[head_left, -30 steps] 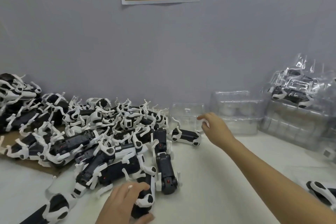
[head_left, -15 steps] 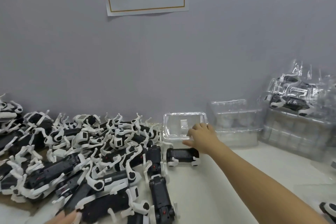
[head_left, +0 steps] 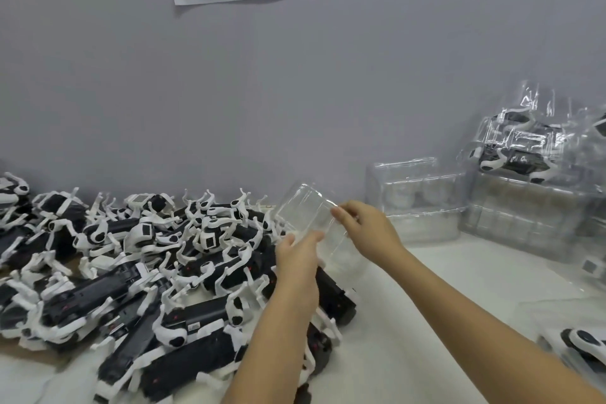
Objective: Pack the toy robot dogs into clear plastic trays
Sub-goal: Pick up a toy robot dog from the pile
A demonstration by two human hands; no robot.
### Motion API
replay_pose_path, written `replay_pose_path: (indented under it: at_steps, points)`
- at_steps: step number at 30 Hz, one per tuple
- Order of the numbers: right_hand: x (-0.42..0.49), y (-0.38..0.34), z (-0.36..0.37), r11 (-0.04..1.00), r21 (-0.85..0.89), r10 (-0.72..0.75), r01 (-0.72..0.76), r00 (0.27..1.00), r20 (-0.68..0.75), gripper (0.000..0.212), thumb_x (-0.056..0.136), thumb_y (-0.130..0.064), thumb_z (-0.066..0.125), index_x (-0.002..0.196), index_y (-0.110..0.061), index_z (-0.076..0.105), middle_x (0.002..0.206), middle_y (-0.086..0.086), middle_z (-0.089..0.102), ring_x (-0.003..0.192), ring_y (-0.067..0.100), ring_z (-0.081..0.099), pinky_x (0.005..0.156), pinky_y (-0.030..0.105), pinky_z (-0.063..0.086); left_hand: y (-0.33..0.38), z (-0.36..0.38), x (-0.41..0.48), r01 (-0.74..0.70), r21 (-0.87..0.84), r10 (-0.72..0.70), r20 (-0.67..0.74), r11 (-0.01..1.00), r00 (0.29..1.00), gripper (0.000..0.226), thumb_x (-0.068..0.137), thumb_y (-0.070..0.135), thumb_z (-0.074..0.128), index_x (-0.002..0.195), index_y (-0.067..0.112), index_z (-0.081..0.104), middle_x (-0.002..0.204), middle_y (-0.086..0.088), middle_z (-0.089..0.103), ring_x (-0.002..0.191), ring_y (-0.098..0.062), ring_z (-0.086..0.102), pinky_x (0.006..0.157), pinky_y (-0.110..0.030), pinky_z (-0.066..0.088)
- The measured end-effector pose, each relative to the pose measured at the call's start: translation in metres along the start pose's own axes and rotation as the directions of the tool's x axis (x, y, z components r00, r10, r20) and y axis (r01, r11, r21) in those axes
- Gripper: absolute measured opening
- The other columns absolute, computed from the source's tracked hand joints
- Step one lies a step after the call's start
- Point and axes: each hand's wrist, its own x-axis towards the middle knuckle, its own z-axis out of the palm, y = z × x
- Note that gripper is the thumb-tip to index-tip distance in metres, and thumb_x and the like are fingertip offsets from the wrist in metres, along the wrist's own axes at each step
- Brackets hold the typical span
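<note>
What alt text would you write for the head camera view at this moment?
The left hand and the right hand hold a clear plastic tray, tilted, above the edge of a large pile of black-and-white toy robot dogs on a white table. At right, stacks of empty clear trays and trays packed with dogs stand against a grey wall.

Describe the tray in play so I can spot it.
Right of the toy robot dog pile, the left hand and right hand hold one clear tray tilted above the table. Unlike the stacked trays by the wall, it is single and empty.
</note>
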Motion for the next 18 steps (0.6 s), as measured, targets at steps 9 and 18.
replay_pose_path:
  at_steps: [9,18]
  points:
    - [-0.006,0.002,-0.011,0.962,0.273,-0.004,0.023,0.998,-0.070,0.022,0.097,-0.045,0.051,0.095,-0.028,0.065,0.084,-0.010,0.068,0.053,0.000,0.061,0.067,0.029,0.051,-0.015,0.011,0.028,-0.104,-0.149,0.102,-0.023,0.983,0.995,0.018,0.094,0.013,0.063,0.112,0.007,0.064,0.092,-0.005,0.065,0.076,-0.012,0.063,0.073,-0.026,0.057]
    - [-0.009,0.000,-0.035,0.887,0.461,0.100,0.006,0.974,-0.205,0.021,0.098,-0.040,0.054,0.085,-0.028,0.066,0.080,-0.009,0.069,0.048,0.005,0.060,0.055,0.019,0.043,-0.012,0.009,0.026,-0.099,-0.255,0.100,-0.008,0.962,0.995,0.010,0.096,0.003,0.057,0.094,0.005,0.067,0.084,-0.007,0.071,0.067,-0.014,0.069,0.059,-0.022,0.057]
